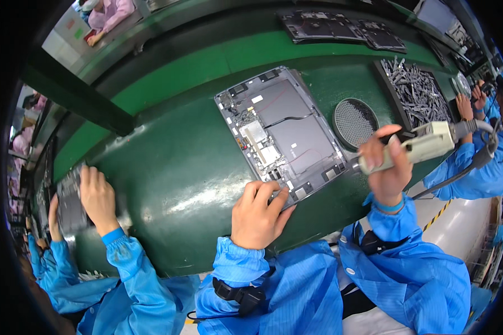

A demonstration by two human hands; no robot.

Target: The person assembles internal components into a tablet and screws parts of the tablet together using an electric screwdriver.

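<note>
An opened tablet (293, 146), its battery cells and circuit board exposed, lies at a slant on the green bench in front of me. My left hand (257, 215) grips its near corner, fingers bent over the edge. In my right hand (388, 170) is a beige electric screwdriver (430, 144), held almost level with its tip pointing left at the tablet's right near corner. Whether the tip touches a screw I cannot make out. Just beyond that tip sits a round dark dish (355, 123) with a fine grid surface.
A black tray (387, 89) full of small dark strips stands at the right. More opened devices (324, 27) rest at the far side. A co-worker's hands (98, 198) hold another device at left; another person (475, 151) works at right. A dark post (75, 92) rises far left.
</note>
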